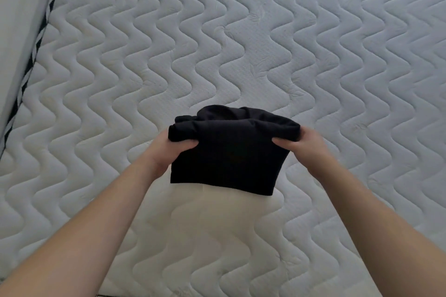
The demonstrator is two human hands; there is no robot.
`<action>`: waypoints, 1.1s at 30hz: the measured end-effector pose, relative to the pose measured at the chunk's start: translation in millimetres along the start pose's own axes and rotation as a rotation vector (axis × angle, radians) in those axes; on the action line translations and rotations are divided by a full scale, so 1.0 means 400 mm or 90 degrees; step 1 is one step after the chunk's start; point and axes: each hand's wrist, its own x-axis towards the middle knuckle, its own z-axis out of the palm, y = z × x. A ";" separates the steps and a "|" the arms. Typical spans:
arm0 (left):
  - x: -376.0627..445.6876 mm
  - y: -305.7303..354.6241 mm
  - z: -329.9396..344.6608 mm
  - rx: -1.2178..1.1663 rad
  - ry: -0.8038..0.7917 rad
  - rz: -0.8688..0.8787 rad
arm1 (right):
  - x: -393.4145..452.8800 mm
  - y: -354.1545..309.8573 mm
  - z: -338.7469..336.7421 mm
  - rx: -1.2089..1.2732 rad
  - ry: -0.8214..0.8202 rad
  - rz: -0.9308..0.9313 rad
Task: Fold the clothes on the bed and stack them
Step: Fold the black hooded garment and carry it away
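Note:
A folded black garment (229,159) is held up above the white quilted mattress (241,43). My left hand (169,152) grips its left side, thumb pressed over the front of the cloth. My right hand (304,144) grips its right side the same way, thumb on the front. The fingers of both hands are hidden behind the fabric. The garment's top edge is bunched into rolls, and its lower edge hangs free over the mattress. No other clothes are in view.
The mattress fills almost the whole view. A black-and-white striped piping (31,60) runs along its left edge, with a pale surface (19,7) beyond it.

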 end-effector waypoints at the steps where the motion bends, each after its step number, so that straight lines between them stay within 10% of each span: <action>1: -0.007 0.030 0.006 0.022 -0.002 0.025 | -0.010 -0.022 -0.022 0.001 0.011 -0.025; 11: -0.041 0.090 0.126 0.411 0.076 0.446 | -0.085 0.005 -0.163 -0.054 0.201 -0.208; 20: -0.092 -0.284 0.231 0.619 -0.016 0.267 | -0.165 0.347 -0.097 -0.039 0.198 0.090; 25: -0.110 -0.298 0.269 0.268 0.152 0.106 | -0.193 0.337 0.003 0.209 0.436 0.320; 29: -0.043 -0.243 0.289 -0.015 0.253 -0.175 | -0.173 0.277 0.083 0.533 0.276 0.369; 33: 0.005 -0.222 0.291 0.012 0.203 -0.207 | -0.150 0.255 0.100 0.583 0.249 0.393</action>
